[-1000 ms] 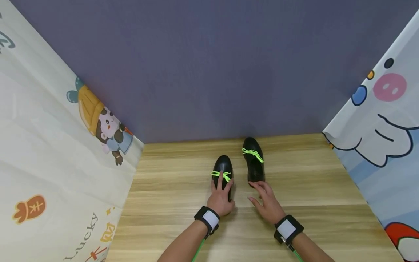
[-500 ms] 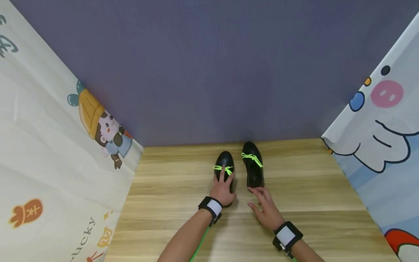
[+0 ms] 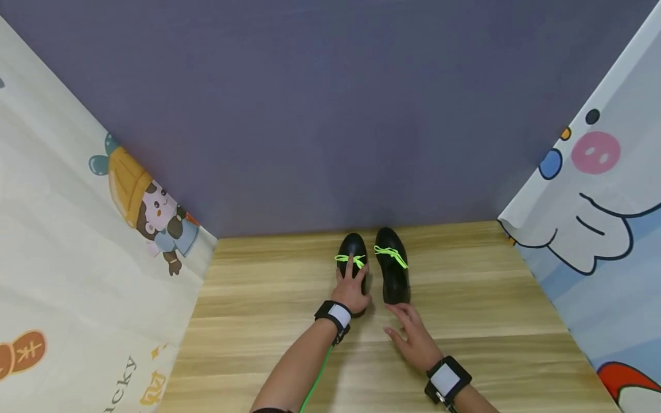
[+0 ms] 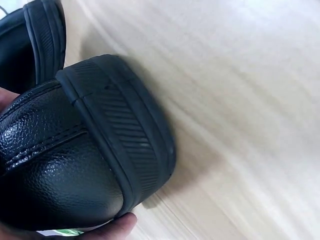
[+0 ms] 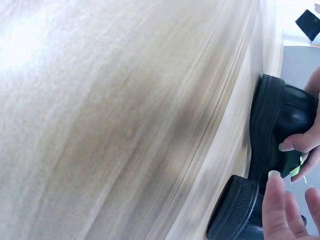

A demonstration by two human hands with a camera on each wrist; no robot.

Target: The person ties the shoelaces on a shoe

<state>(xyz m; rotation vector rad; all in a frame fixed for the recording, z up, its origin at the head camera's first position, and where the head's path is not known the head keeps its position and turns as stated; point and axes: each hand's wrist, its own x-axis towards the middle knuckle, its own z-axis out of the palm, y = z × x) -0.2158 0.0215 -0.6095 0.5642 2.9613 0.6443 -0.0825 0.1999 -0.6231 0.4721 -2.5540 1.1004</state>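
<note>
On the wooden table (image 3: 268,321), the left hand (image 3: 351,287) grips the left black shoe (image 3: 353,252), which it has pushed forward beside the right black shoe (image 3: 392,272) so the pair now lines up, while the right hand (image 3: 410,338), fingers relaxed and apart, has drawn back off that shoe's heel.

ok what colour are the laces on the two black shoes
Bright neon yellow-green laces, tied in bows on both black shoes. The head view shows them best.
</note>
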